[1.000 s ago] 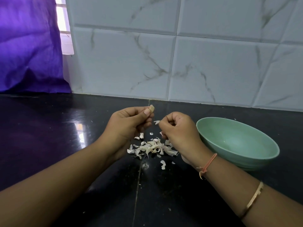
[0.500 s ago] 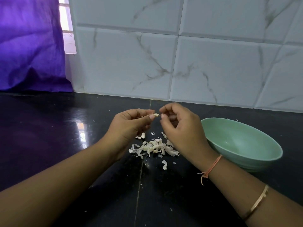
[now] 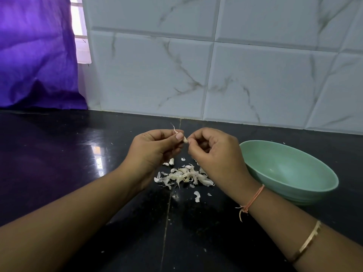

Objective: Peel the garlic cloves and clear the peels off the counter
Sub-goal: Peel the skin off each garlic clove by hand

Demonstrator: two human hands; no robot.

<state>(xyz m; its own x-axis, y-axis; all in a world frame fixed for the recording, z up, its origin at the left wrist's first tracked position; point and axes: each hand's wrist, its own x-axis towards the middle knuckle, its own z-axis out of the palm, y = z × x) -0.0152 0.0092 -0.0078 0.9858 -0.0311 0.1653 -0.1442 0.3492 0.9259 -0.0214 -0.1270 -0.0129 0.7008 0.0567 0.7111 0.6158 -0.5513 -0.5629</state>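
My left hand (image 3: 155, 148) pinches a small garlic clove (image 3: 184, 139) between thumb and forefinger, above the black counter (image 3: 59, 163). A thin strip of skin (image 3: 174, 128) curls up from the clove. My right hand (image 3: 214, 154) meets it from the right, fingertips pinched on the clove's end. Below the hands lies a pile of white garlic peels (image 3: 184, 176), with a few loose flakes (image 3: 197, 196) nearer to me. A pale green bowl (image 3: 314, 185) stands just right of my right hand; what I can see of its inside is bare.
A white marbled tile wall (image 3: 216, 75) closes the counter's far side. A purple curtain (image 3: 35, 55) hangs at the back left beside a bright window strip (image 3: 80, 26). A seam (image 3: 167, 222) runs through the counter toward me.
My right hand has risen from over the peel pile to meet the left hand at the clove. A strip of skin now sticks up from the clove.
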